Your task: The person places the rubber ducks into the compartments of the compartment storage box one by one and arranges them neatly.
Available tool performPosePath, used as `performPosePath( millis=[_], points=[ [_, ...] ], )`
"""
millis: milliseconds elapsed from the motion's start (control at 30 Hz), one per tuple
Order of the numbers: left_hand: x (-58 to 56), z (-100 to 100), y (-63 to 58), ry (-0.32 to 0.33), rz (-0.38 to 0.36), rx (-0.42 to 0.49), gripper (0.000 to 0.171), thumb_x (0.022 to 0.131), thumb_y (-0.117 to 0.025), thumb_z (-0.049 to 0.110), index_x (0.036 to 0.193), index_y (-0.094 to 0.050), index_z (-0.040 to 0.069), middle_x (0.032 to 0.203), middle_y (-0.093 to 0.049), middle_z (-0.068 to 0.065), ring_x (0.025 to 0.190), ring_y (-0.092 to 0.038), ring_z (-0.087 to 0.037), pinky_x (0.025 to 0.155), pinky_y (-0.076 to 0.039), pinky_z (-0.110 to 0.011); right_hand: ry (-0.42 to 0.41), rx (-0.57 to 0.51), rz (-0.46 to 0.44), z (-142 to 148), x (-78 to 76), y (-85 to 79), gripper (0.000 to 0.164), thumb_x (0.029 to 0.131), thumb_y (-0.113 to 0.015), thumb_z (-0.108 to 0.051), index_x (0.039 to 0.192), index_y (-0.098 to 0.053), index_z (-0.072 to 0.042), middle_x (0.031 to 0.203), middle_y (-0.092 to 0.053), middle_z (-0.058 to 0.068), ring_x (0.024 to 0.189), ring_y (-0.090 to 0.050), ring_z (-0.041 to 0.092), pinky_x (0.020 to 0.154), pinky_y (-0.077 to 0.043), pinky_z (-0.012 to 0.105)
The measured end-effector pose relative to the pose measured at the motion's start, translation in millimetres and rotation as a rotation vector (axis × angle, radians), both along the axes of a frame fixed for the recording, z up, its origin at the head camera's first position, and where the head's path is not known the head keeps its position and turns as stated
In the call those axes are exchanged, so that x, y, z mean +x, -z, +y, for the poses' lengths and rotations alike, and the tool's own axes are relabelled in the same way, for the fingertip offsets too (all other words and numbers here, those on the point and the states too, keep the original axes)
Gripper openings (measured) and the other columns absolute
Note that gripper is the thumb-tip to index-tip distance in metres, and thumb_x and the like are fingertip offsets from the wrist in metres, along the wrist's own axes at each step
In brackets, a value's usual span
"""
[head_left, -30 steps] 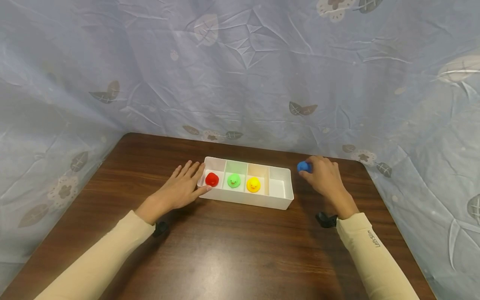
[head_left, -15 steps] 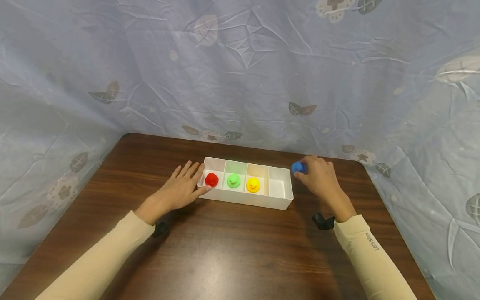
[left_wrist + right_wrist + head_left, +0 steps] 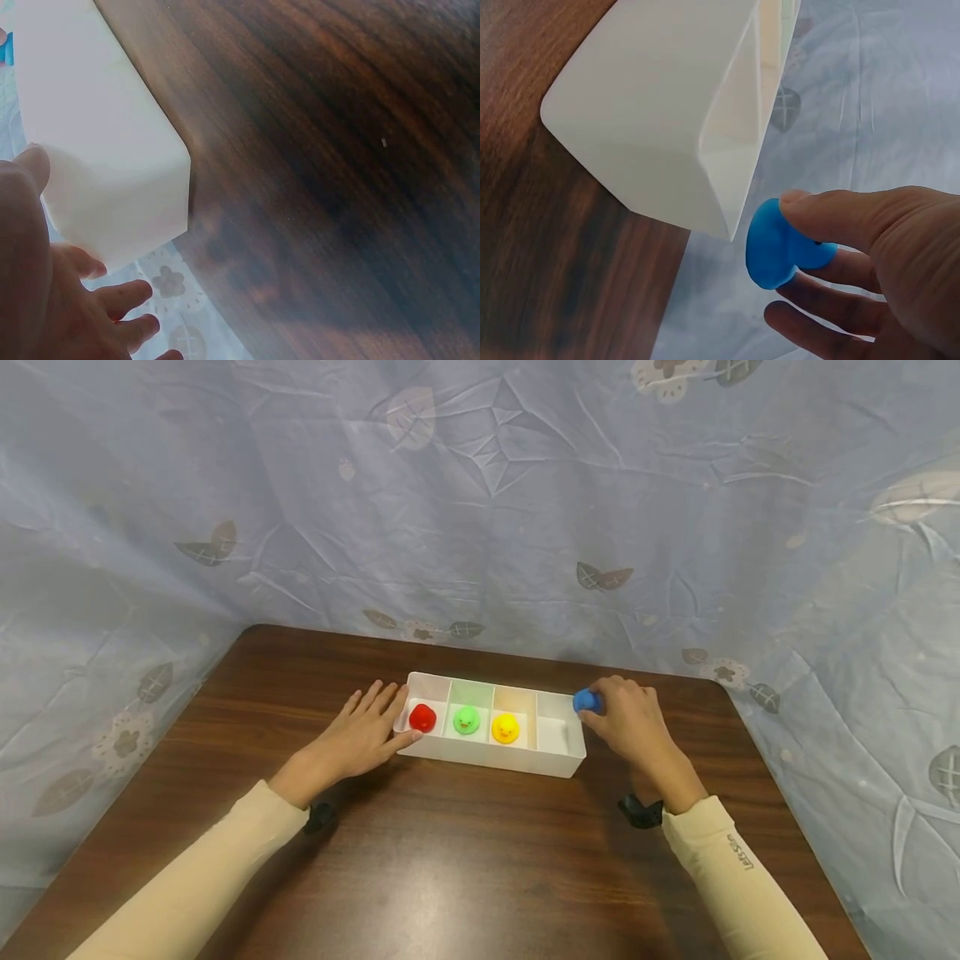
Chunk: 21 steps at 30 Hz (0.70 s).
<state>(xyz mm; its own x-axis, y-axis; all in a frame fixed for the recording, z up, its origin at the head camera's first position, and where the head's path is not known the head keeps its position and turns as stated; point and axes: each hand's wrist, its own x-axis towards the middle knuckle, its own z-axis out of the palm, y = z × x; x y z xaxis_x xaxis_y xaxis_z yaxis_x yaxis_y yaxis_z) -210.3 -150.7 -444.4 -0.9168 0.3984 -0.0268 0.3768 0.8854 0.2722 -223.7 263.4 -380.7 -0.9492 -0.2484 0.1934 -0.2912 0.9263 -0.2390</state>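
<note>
My right hand (image 3: 628,717) pinches a blue rubber duck (image 3: 772,244) between thumb and fingers, at the right end of a white divided box (image 3: 487,758). In the head view the duck overlaps the box's right rim. At the other end, my left hand (image 3: 360,735) rests against the box, fingers spread and straight, thumb at the front rim. Inside the box, a red toy (image 3: 422,718) lies in the leftmost compartment, a green duck (image 3: 467,720) in the one beside it, and a yellow duck (image 3: 506,728) in the third. The rightmost compartment (image 3: 553,737) holds nothing.
A dark brown wooden table (image 3: 450,852) bears the box near its back edge. Behind it and along both sides hangs a pale, leaf-patterned cloth (image 3: 480,527). Each wrist wears a black strap.
My right hand has moved left with the blue duck, from beside the box to its right rim. The left hand and the box have stayed put.
</note>
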Motion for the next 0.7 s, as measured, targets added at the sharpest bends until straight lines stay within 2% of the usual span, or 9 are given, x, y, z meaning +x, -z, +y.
performPosePath(
  millis=[700],
  points=[
    [-0.9, 0.0, 0.4, 0.0, -0.002, 0.005, 0.091, 0.109, -0.043, 0.065, 0.17, -0.019, 0.003, 0.176, -0.022, -0.026, 0.165, -0.016, -0.049, 0.133, -0.014, -0.068, -0.054, 0.058, -0.023, -23.4, 7.3, 7.0, 0.037, 0.093, -0.084, -0.026, 0.118, -0.074, -0.001, 0.117, -0.077, 0.018, 0.107, -0.071, 0.04, 0.106, -0.043, 0.07]
  ],
)
